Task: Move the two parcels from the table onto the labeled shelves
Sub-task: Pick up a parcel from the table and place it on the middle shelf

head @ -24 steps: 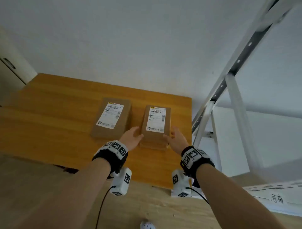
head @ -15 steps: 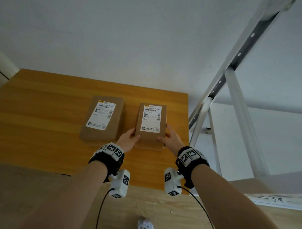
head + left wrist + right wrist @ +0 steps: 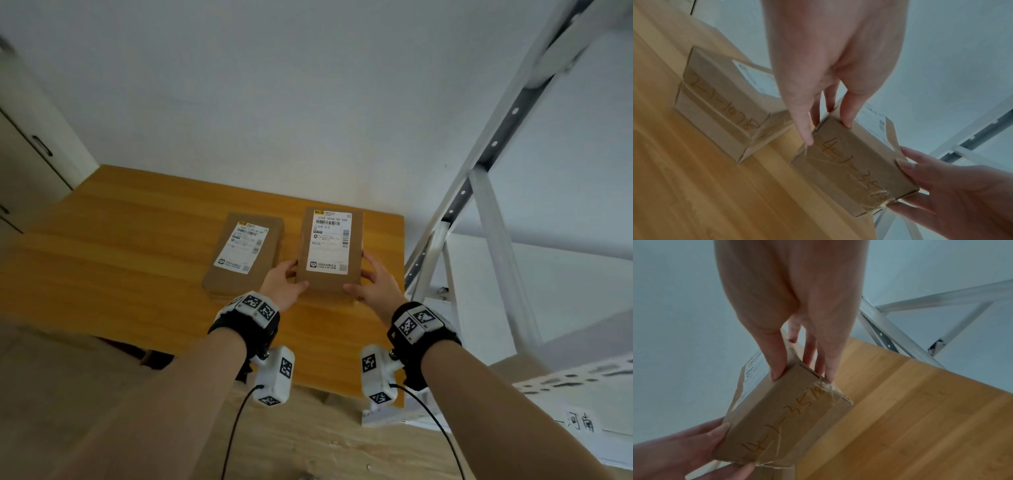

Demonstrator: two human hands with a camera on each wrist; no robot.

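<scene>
Two brown cardboard parcels with white shipping labels are in the head view. The right parcel is lifted off the wooden table. My left hand grips its near left corner and my right hand grips its near right corner, thumbs on top. Handwriting runs along its near side. In the wrist views the left hand and right hand have fingers down its sides. The left parcel lies flat on the table, untouched.
A white metal shelf frame stands right of the table. Its near shelf edge carries a handwritten label. A cabinet door is at far left. The white wall rises behind the table.
Both hands closed on the right parcel's near corners and raised it off the table, toward me. The left parcel stayed in place.
</scene>
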